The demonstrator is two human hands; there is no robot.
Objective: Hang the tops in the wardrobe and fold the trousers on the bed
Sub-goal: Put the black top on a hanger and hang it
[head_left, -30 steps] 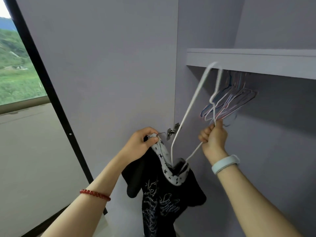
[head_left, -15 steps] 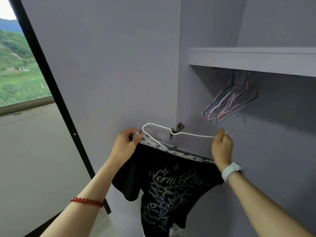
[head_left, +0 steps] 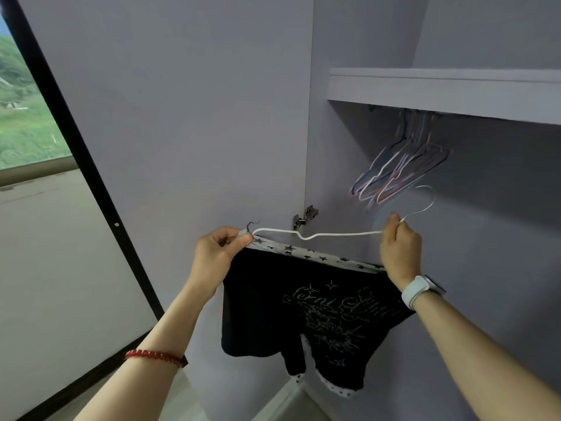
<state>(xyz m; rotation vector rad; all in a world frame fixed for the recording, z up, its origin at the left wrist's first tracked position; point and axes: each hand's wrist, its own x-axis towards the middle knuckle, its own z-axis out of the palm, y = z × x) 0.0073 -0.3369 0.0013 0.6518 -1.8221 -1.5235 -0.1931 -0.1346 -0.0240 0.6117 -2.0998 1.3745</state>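
The left hand (head_left: 217, 256) pinches the black top's (head_left: 303, 311) starry edge. The right hand (head_left: 399, 247) grips the white hanger (head_left: 328, 235) near its hook. The top hangs between them, below the wardrobe shelf (head_left: 440, 92) and coloured hangers (head_left: 397, 174).

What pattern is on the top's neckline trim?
Dark stars on a white band, clearest in the head view.

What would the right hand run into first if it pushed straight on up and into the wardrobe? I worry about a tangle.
Probably the bunch of empty hangers just above the right hand, before the shelf; depth is unclear.
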